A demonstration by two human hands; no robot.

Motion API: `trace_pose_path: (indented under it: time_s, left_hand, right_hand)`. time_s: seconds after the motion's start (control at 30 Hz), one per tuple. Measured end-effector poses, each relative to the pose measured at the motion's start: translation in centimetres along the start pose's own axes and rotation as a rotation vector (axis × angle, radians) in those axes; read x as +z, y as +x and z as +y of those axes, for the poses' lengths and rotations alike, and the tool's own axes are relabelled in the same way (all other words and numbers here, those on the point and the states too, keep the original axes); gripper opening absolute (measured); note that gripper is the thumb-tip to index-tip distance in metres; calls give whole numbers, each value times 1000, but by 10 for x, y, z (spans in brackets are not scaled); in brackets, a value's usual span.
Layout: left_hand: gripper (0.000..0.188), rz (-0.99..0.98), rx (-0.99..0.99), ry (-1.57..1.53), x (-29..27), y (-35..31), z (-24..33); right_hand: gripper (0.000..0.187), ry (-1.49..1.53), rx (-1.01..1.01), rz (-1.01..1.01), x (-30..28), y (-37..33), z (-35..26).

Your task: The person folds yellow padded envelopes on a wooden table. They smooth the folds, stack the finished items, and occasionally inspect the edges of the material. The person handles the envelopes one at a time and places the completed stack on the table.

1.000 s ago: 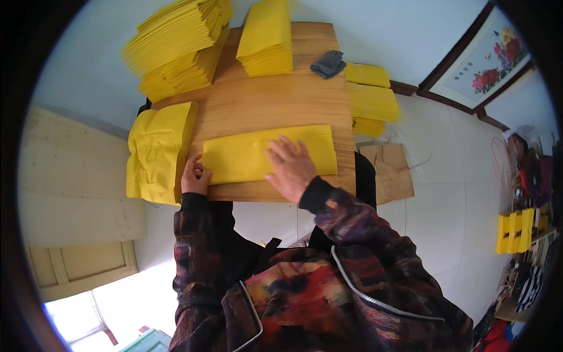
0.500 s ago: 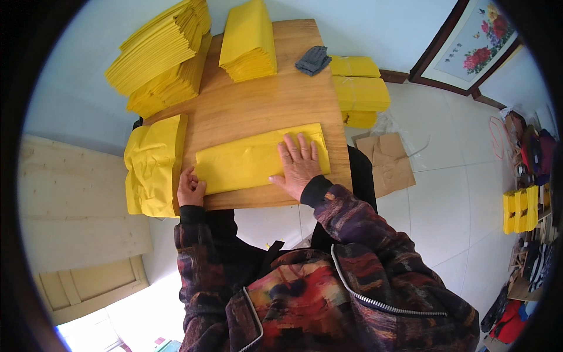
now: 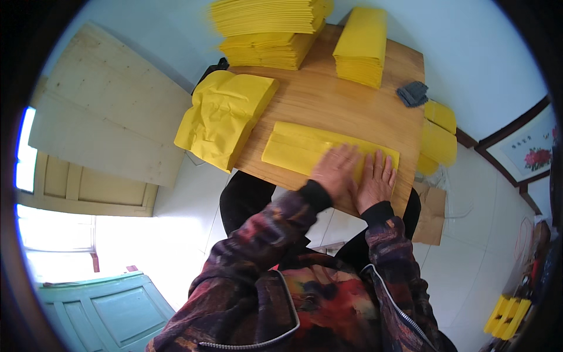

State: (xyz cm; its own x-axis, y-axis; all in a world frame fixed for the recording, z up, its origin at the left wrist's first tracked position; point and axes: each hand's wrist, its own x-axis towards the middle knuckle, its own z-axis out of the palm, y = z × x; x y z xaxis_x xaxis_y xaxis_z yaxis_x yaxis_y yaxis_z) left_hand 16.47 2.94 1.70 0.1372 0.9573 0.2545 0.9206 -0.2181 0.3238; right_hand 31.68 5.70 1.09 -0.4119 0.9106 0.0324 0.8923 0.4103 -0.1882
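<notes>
A long folded yellow paper piece [image 3: 293,146] lies flat along the near edge of the wooden table [image 3: 363,111]. My right hand [image 3: 375,180] rests palm down on its right end with the fingers spread. Beside it, my left hand [image 3: 336,170] presses flat on the paper, somewhat blurred, its fingers stretched out and pointing away from me. The two hands almost touch at the thumbs. To the left, a creased stack of yellow paper sheets [image 3: 226,111] hangs partly over the table's left edge.
Tall piles of folded yellow paper [image 3: 264,50] and a smaller pile [image 3: 360,50] stand at the back of the table. A grey folded cloth [image 3: 413,94] lies near its right edge. Yellow bundles [image 3: 438,138] and brown cardboard [image 3: 431,214] are beyond that edge.
My left hand has left the paper's left end and come across to beside my right hand. My head has turned left, so the whole scene sits further right.
</notes>
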Motion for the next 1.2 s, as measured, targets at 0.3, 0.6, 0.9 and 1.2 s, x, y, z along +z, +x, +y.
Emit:
trace_pose_path:
  time_s: [0.3, 0.6, 0.9, 1.2]
  left_hand:
    - [65, -101, -349, 108, -16, -19, -59]
    - [65, -69, -468, 181, -26, -34, -77]
    - [66, -37, -462, 168, -24, -33, -80]
    - [62, -138, -527, 131, -33, -22, -83]
  right_hand:
    - [79, 47, -16, 74, 2, -4, 0]
    - [72, 83, -11, -2, -16, 3, -9]
    - [64, 127, -221, -62, 5, 44, -66]
    - [72, 49, -40, 32, 2, 22, 15]
